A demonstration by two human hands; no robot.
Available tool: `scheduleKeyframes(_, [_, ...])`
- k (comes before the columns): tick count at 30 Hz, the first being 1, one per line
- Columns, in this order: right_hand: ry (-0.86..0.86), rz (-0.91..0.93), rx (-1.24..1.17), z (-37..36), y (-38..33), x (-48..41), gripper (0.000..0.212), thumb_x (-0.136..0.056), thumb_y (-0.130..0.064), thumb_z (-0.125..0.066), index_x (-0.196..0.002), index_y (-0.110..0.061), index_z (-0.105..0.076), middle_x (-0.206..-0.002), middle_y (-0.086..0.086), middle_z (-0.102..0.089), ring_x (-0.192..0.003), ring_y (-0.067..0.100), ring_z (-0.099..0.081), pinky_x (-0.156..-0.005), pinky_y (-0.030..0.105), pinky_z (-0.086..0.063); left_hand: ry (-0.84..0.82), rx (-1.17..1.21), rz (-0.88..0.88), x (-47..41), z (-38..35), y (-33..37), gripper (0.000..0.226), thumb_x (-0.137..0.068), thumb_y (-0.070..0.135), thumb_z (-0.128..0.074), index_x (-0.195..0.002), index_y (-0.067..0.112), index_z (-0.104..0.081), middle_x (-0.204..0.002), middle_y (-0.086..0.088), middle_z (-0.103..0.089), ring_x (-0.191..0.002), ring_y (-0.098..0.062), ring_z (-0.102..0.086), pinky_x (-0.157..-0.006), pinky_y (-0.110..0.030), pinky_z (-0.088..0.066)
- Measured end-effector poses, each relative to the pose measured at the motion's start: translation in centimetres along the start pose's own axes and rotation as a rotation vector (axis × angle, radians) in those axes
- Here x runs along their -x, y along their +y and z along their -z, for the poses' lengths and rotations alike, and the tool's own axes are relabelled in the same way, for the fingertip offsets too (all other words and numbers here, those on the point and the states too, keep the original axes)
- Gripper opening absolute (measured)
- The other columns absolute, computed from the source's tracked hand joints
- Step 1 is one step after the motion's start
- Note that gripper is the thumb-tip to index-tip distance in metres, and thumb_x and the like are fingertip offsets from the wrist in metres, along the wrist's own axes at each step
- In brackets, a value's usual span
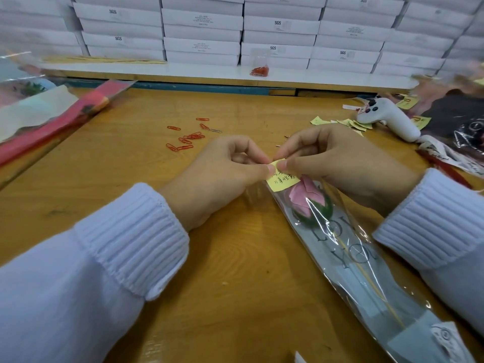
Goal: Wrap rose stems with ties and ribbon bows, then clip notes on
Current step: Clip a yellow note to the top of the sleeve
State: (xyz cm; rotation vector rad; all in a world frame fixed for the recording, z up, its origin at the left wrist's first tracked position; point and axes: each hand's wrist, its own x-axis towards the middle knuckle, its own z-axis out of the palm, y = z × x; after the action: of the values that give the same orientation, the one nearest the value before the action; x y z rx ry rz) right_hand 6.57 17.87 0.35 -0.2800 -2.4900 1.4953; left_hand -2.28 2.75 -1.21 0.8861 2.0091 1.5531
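Ribbed white knit cuffs (131,244) are lying nearest the lens, framing both hands. Left hand (222,176) and right hand (340,163) are each pinching the top edge of a small yellow paper note (281,183) bearing handwriting, thumb against forefinger, the two pinches almost meeting.

That note is sitting at the mouth of a clear crinkled cellophane sleeve (366,284) printed with grey lettering. It is lying diagonally on the orange-brown varnished wooden table (235,258), running from the hands toward the lower right. Inside, a pink rose bud (303,197) with a green calyx is resting just below the note on a thin, pale, straight stem.

Assessment: the note-clipping step appears to be under way. Whether a clip is already seated cannot be told, as the fingers are covering that edge. No tie or ribbon bow is showing on the visible stem.

Loose red wire paper clips (186,138) are lying beyond the left hand. Spare yellow slips (353,124) and a white plastic glue gun (387,119) are lying far right, and flat white cardboard boxes (201,45) are standing stacked behind.
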Motion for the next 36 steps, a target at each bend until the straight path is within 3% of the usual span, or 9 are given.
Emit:
scheduleKeyframes(6, [0.027, -0.026, -0.019, -0.01, 0.06, -0.06, 0.007, -0.076, -0.007, -0.073, -0.081, -0.012, -0.073, -0.076, 0.012, -0.071, -0.072, 0.024, -0.062, -0.068, 0.025, -0.055, 0.011, 0.036, -0.001, 0.16, -0.15, 0.01, 0.005, -0.084, 0.009, -0.068, -0.087, 0.006, -0.066, -0.068, -0.001, -0.071, -0.049, 0.001, -0.061, -0.048, -0.013, -0.048])
scheduleKeyframes(9, [0.020, -0.015, -0.020, -0.06, -0.04, -0.03, 0.005, -0.076, -0.006, -0.073, -0.078, -0.010, -0.073, -0.072, 0.009, -0.070, -0.069, 0.021, -0.062, -0.064, 0.021, -0.053, 0.026, 0.061, 0.017, 0.12, -0.24, -0.05, 0.005, -0.083, 0.010, -0.070, -0.085, 0.008, -0.066, -0.072, -0.004, -0.072, -0.050, -0.002, -0.058, -0.053, -0.017, -0.050])
scheduleKeyframes(15, [0.033, -0.004, -0.030, -0.08, -0.06, -0.04, 0.006, -0.076, -0.004, -0.073, -0.076, -0.010, -0.073, -0.064, 0.002, -0.068, -0.061, 0.012, -0.062, -0.060, 0.015, -0.052, 0.027, 0.041, 0.013, 0.05, -0.22, -0.09, 0.005, -0.084, 0.013, -0.069, -0.089, 0.012, -0.069, -0.064, 0.005, -0.069, -0.052, 0.001, -0.057, -0.055, -0.016, -0.049])
scheduleKeyframes(22, [0.049, -0.024, -0.033, -0.13, 0.10, -0.10, 0.008, -0.075, -0.008, -0.074, -0.078, -0.015, -0.074, -0.076, 0.011, -0.072, -0.071, 0.018, -0.067, -0.071, 0.027, -0.057, 0.031, 0.024, -0.003, 0.01, -0.19, -0.19, 0.002, -0.085, 0.015, -0.068, -0.087, 0.013, -0.068, -0.067, 0.004, -0.071, -0.052, 0.001, -0.057, -0.055, -0.016, -0.048])
scheduleKeyframes(27, [0.061, -0.011, -0.038, -0.21, 0.08, -0.14, 0.005, -0.076, -0.005, -0.074, -0.078, -0.010, -0.072, -0.061, -0.002, -0.067, -0.058, 0.005, -0.062, -0.056, 0.013, -0.048, 0.048, 0.016, -0.024, -0.06, -0.24, -0.31, 0.001, -0.086, 0.017, -0.068, -0.087, 0.018, -0.068, -0.061, 0.007, -0.067, -0.051, 0.000, -0.053, -0.055, -0.017, -0.048])
scheduleKeyframes(36, [0.043, -0.023, -0.036, -0.28, 0.07, -0.02, 0.007, -0.076, -0.005, -0.074, -0.076, -0.012, -0.072, -0.065, 0.003, -0.069, -0.061, 0.012, -0.063, -0.058, 0.016, -0.052, -0.010, -0.006, -0.032, -0.16, 0.10, -0.39, 0.003, -0.085, 0.013, -0.067, -0.087, 0.010, -0.067, -0.059, 0.009, -0.066, -0.053, 0.002, -0.057, -0.059, -0.018, -0.050])
